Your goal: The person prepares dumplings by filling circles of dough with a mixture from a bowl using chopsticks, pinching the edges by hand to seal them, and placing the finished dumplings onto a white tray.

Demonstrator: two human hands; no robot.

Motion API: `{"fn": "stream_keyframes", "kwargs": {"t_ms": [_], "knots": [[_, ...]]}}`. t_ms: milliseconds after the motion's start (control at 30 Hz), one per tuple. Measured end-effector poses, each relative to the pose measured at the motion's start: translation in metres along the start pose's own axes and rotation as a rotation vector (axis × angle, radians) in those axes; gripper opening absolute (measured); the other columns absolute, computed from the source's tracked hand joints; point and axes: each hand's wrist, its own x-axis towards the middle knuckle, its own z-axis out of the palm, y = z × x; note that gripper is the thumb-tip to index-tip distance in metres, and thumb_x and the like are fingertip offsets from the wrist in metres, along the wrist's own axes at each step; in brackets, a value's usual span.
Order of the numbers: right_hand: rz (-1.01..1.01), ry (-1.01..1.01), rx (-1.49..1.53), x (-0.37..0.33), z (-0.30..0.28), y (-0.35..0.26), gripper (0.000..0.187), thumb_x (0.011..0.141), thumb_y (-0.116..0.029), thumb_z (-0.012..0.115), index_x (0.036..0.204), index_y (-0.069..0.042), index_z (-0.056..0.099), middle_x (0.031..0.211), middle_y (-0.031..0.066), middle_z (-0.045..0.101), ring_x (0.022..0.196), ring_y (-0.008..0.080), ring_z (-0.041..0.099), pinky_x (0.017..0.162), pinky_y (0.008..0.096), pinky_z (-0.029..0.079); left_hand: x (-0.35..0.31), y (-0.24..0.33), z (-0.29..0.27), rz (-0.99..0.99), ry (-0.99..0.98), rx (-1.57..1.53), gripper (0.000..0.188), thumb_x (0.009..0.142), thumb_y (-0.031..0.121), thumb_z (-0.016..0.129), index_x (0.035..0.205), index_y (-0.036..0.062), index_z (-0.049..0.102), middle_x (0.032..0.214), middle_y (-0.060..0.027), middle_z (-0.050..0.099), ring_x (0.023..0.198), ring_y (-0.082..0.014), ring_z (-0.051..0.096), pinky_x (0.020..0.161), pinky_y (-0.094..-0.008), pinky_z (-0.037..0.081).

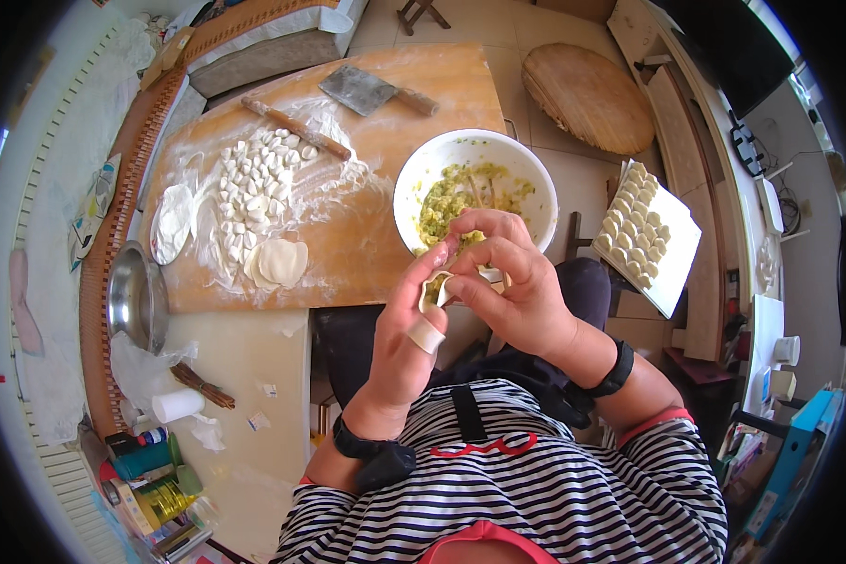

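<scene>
My left hand (406, 324) and my right hand (506, 282) together pinch a small dumpling (434, 287) whose wrapper is folded around yellow-green filling. A bandage wraps my left thumb. Just behind the hands stands a white bowl (526, 174) of the same filling with chopsticks in it. On the floured wooden board (395, 113) lie several small dough pieces (249, 183) and a few rolled round wrappers (280, 261).
A rolling pin (296, 129) and a cleaver (371, 91) lie at the board's far side. A white tray (677, 254) of finished dumplings sits at the right, a round wooden lid (587, 94) behind it. A metal bowl (136, 299) and jars stand left.
</scene>
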Motion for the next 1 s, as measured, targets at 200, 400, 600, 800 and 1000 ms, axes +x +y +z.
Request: {"fn": "stream_keyframes", "kwargs": {"t_ms": [200,400,600,800,1000], "knots": [[0.057,0.025,-0.007,0.007,0.008,-0.009,0.017,0.074,-0.006,0.075,0.088,-0.008,0.066,0.116,0.0121,0.059,0.111,0.0311,0.054,0.098,0.0416,0.04,0.007,-0.01,0.001,0.279,0.169,0.615,0.034,0.102,0.014,0.039,0.13,-0.0037,0.049,0.134,-0.0175,0.054,0.121,-0.0228,0.054,0.103,-0.0344,0.043],[0.003,0.233,-0.087,-0.001,0.018,-0.025,0.034,0.069,-0.012,0.081,0.097,-0.007,0.062,0.11,0.0129,0.06,0.106,0.0326,0.055,0.09,0.0414,0.044,0.017,-0.012,-0.008,0.141,0.284,-0.283,0.03,0.105,0.026,0.036,0.116,0.006,0.055,0.13,-0.013,0.055,0.111,-0.0232,0.058,0.095,-0.0367,0.049],[-0.07,0.248,-0.17,-0.002,0.024,-0.02,0.033,0.067,-0.017,0.082,0.094,-0.008,0.064,0.1,0.0092,0.06,0.093,0.0283,0.056,0.08,0.0399,0.043,0.014,-0.013,0.003,0.121,0.275,-0.469,0.029,0.105,0.034,0.035,0.113,0.0123,0.052,0.133,-0.0099,0.051,0.122,-0.0211,0.048,0.106,-0.0401,0.039],[-0.313,0.246,-0.389,0.0,0.025,-0.017,0.026,0.068,-0.015,0.077,0.092,-0.011,0.067,0.094,0.0029,0.061,0.09,0.0266,0.058,0.078,0.0395,0.043,0.012,-0.012,0.013,0.195,0.333,-0.288,0.025,0.105,0.031,0.037,0.11,0.0131,0.054,0.124,-0.0066,0.056,0.115,-0.0184,0.051,0.101,-0.0384,0.043],[-0.251,0.241,-0.32,0.006,0.017,-0.009,0.032,0.07,-0.022,0.077,0.097,-0.01,0.065,0.095,0.0054,0.061,0.09,0.0276,0.058,0.078,0.0401,0.043,0.009,-0.007,0.005,0.072,0.222,-0.573,0.024,0.105,0.03,0.04,0.108,0.0134,0.056,0.116,-0.0052,0.058,0.11,-0.0185,0.053,0.099,-0.0374,0.042]]}}
